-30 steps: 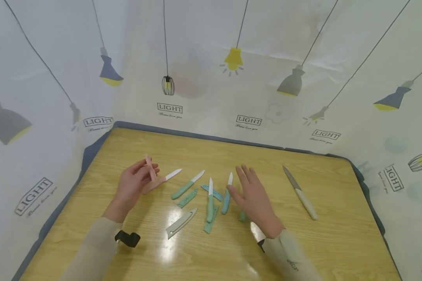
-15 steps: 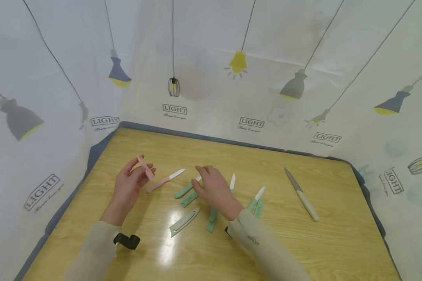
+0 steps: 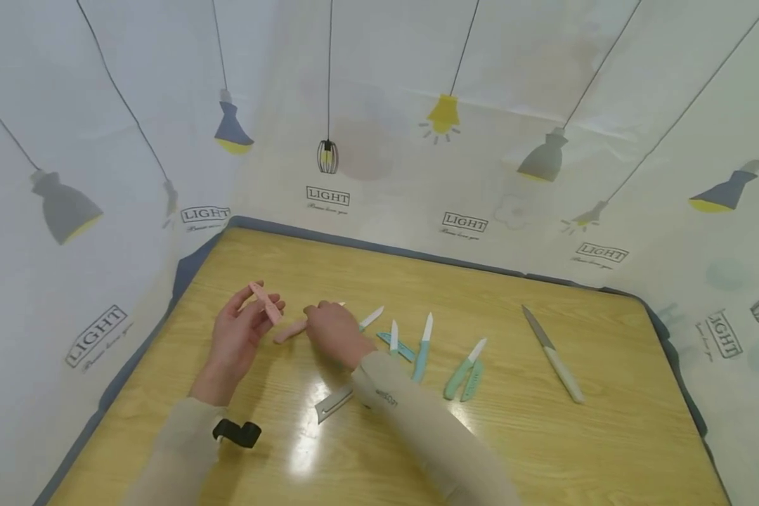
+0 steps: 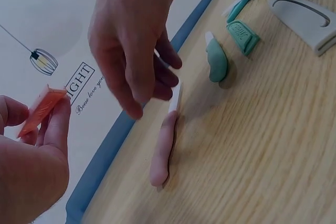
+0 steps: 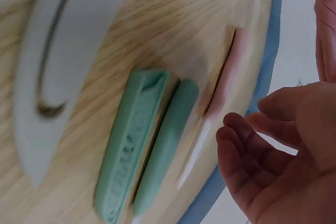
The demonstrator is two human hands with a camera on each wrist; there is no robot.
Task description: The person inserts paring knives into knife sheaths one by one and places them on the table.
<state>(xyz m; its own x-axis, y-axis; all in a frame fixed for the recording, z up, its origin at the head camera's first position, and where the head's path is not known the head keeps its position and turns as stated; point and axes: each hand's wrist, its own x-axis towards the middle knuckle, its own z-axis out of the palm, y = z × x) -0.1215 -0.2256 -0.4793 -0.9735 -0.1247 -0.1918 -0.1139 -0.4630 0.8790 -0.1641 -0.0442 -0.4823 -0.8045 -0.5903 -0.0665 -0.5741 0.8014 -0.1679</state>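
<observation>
My left hand (image 3: 234, 344) pinches a pink blade sheath (image 3: 266, 303) raised above the table's left part. Below and to its right lies a pink paring knife (image 4: 164, 153) with a white blade. My right hand (image 3: 335, 334) hovers over that knife, partly covering it in the head view. In the right wrist view, its loosely bent fingers (image 5: 236, 166) are apart from the pink knife and hold nothing. Beside this hand lie a green paring knife (image 5: 167, 145) and its green sheath (image 5: 128, 150), mostly hidden from the head camera.
A grey sheath (image 3: 334, 404) lies nearer me. A blue knife (image 3: 422, 355), a blue sheath (image 3: 397, 346) and a green knife with its sheath (image 3: 472, 381) lie right of centre. A large cream-handled knife (image 3: 553, 355) is farther right. Printed cloth (image 3: 398, 246) surrounds the table.
My right hand has swept left across the table, over the green knives, to the pink knife. The left hand keeps the pink sheath, turned and lifted slightly away from the pink knife.
</observation>
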